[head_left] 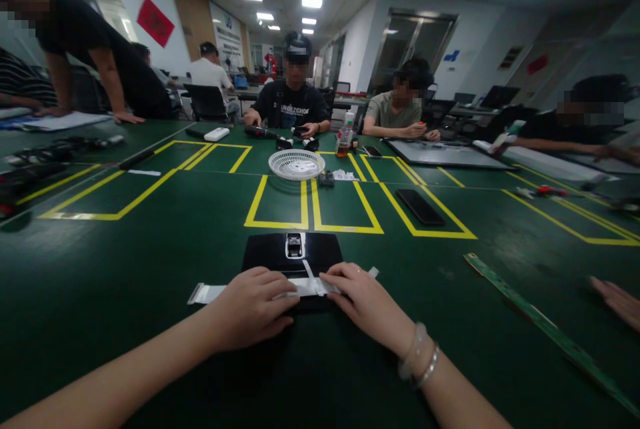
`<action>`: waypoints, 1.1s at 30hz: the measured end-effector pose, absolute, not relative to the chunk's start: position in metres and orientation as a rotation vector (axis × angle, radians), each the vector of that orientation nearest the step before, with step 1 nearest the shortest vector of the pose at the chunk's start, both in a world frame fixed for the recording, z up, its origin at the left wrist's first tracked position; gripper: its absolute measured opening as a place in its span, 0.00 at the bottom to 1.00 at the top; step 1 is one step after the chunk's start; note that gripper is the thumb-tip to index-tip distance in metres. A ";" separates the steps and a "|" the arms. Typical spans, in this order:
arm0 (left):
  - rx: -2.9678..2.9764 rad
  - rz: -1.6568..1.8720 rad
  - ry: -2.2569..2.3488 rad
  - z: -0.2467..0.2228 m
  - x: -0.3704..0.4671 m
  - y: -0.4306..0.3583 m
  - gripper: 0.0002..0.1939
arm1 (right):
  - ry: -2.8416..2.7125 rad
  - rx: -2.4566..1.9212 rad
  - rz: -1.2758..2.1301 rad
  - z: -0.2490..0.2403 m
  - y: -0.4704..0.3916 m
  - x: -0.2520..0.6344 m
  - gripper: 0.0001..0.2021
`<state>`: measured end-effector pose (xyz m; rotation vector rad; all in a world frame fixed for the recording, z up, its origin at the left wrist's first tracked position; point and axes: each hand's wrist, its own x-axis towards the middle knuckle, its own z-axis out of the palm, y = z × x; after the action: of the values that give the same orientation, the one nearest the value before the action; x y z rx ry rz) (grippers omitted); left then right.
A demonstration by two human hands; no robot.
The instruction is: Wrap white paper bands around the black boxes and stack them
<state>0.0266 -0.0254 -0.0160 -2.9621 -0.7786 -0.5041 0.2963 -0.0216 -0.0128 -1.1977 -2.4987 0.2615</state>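
Observation:
A white flat ribbon cable (213, 293) runs crosswise over a glossy black panel (260, 252), which has a small silver-rimmed socket (295, 245) near its far edge. One narrow white strip branches from the cable toward the socket. My left hand (257, 305) bends over the cable left of the middle, fingers and thumb closed on it; the cable's left end sticks out past the wrist. From the right, my right hand (365, 299) pinches the cable near that branch, and its fingers cover part of it. Both hands rest low against the panel.
Yellow tape outlines mark the green table (165, 262). Beyond the panel stand a white basket (297, 165) and a bottle (345, 137). A black phone (420, 207) and a long green circuit board (540, 322) lie rightward. Another person's hand (617, 299) reaches in at right; several people sit around.

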 end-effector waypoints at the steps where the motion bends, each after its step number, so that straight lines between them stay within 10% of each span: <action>1: -2.957 -0.481 -0.819 -0.017 0.025 -0.023 0.15 | -2.512 -1.194 0.254 -0.012 -0.022 0.296 0.16; 27: -2.990 -0.306 -0.929 -0.019 0.027 -0.015 0.23 | -2.690 -1.240 -0.131 0.001 -0.060 0.263 0.20; 33: -2.887 -0.340 -1.138 -0.024 0.024 0.001 0.48 | -2.515 -1.225 -0.070 0.011 -0.049 0.274 0.20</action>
<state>0.0244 0.0008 -0.0237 -2.8865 -1.1384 -0.3404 0.2737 -0.0487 0.0108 -1.2249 -2.5145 -0.0702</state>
